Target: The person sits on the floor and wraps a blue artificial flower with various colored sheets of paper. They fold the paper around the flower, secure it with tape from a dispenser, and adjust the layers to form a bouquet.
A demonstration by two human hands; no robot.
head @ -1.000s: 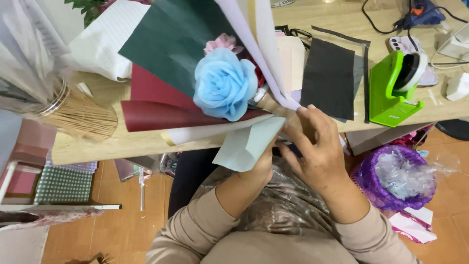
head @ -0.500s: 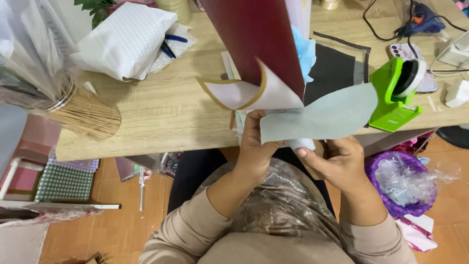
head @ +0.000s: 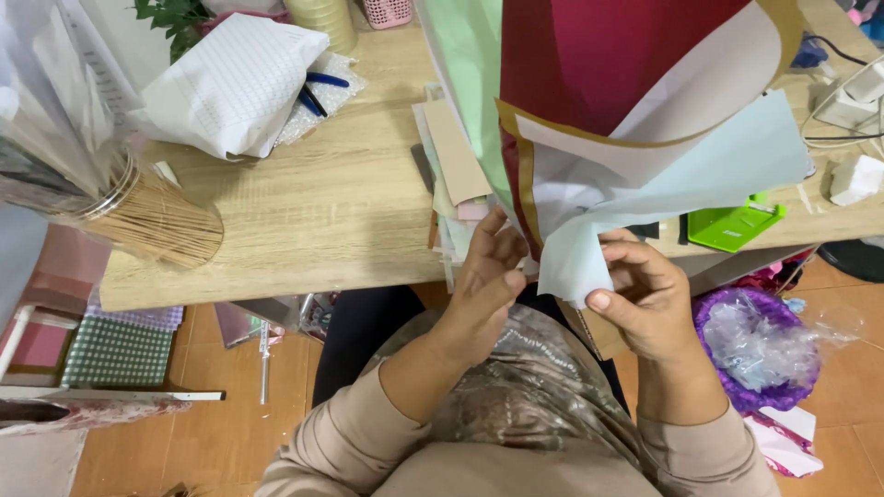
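While wrapping paper (head: pixel 635 120) hides its contents, left hand (head: pixel 483 285), right hand (head: pixel 645 299) apparently grip its base

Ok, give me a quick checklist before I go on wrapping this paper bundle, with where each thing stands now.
1. Left hand grips the bundle's base: ok.
2. Right hand pinches the pale blue paper sheet: ok.
3. Dark red wrapping sheet with gold edge held upright: ok.
4. Flower inside: cannot tell, hidden.
5. Bare space on the light wooden table: ok.
6. Green tape dispenser close by: ok, partly covered.
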